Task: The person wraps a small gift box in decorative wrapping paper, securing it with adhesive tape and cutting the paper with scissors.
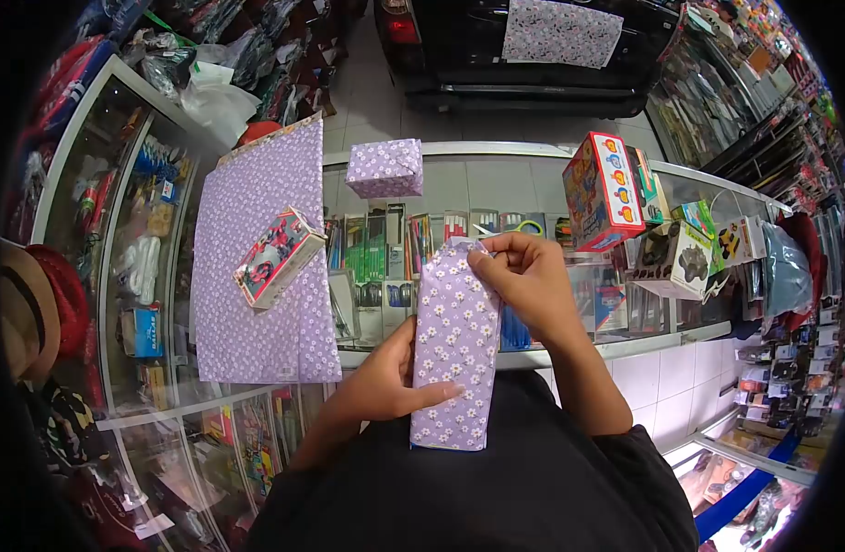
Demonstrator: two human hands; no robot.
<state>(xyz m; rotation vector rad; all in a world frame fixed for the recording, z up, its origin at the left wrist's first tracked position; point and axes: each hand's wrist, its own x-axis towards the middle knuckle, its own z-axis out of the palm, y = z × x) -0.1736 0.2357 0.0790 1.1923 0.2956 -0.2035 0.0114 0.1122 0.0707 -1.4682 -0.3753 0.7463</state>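
The long box in purple daisy-print paper (454, 354) stands upright before the person's dark-clothed torso, over the glass counter's near edge (625, 345). The left hand (399, 386) curls part-open round its lower side, thumb across the front; the right hand (523, 271) pinches its top end nearly closed. Behind lie green-handled scissors (530, 226), partly hidden; a small purple floral wrapped box (385, 167) sits farther back. Leftward, an illustrated cardboard box (280, 258) rests on the purple floral sheet (257, 198); rightward stands a red patterned carton (604, 195).

White lettering resembling "BALLAS", first letter unclear, on a blue pack (146, 332) in the glass case near nine o'clock, small lettering on a black vehicle (459, 55) toward one o'clock, too small to read
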